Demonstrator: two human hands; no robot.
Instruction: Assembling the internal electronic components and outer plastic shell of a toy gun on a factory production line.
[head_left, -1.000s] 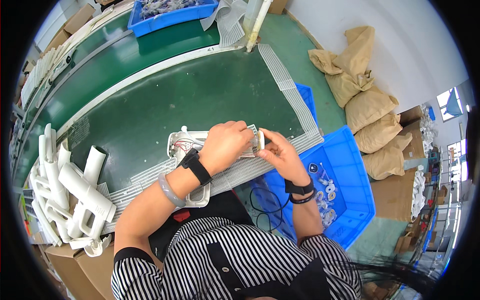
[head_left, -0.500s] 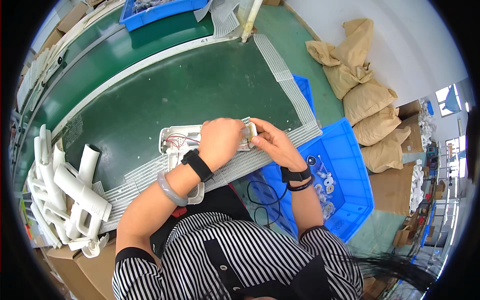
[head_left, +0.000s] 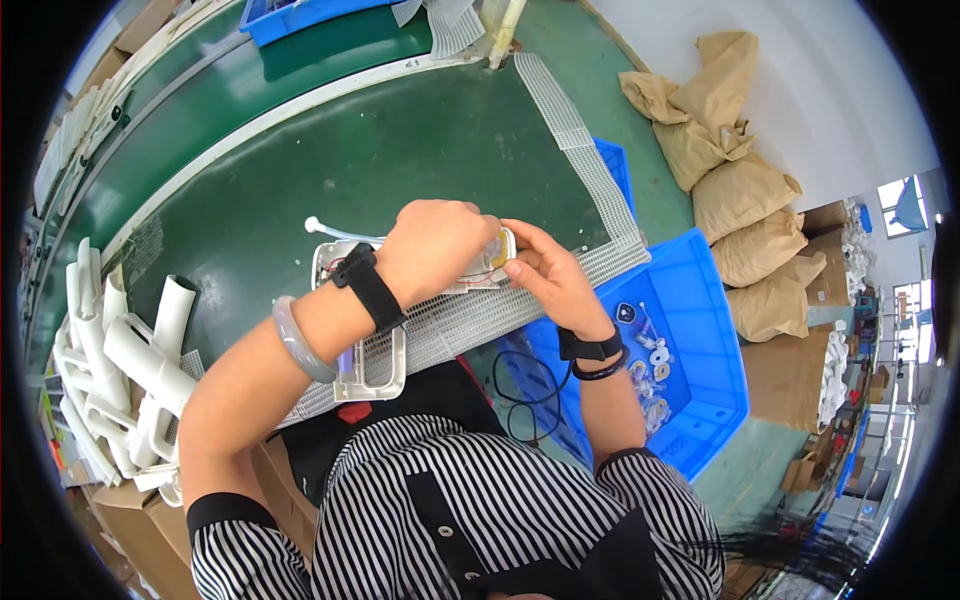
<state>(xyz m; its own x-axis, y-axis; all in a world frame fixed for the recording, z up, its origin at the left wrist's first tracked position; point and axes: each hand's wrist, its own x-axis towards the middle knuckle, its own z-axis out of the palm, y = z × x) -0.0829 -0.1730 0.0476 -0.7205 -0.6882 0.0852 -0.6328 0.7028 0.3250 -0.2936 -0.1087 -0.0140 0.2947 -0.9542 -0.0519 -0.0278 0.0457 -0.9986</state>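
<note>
A white plastic appliance housing with a looped handle (head_left: 396, 370) lies along the table's near edge, its inner side up, with red wires inside. My left hand (head_left: 435, 248) is closed over its middle, fingertips hidden at the right end. A pale, bendy tube (head_left: 345, 234) with a white tip runs out leftward from beneath this hand, which seems to grip it. My right hand (head_left: 552, 285) pinches the housing's right end between thumb and fingers, beside a yellowish ring-shaped part (head_left: 500, 250). My left forearm covers part of the housing.
White curved plastic shells (head_left: 130, 370) are piled at the left. A blue bin (head_left: 700, 340) holding small white and clear parts stands right of the table. Perforated white matting (head_left: 450, 335) edges the green table (head_left: 400, 150). Brown sacks (head_left: 745, 195) lean against the wall.
The pale tube now sticks out to the left of my left hand. My left hand and forearm have shifted left and up, uncovering the handle. My right hand stays at the housing's end.
</note>
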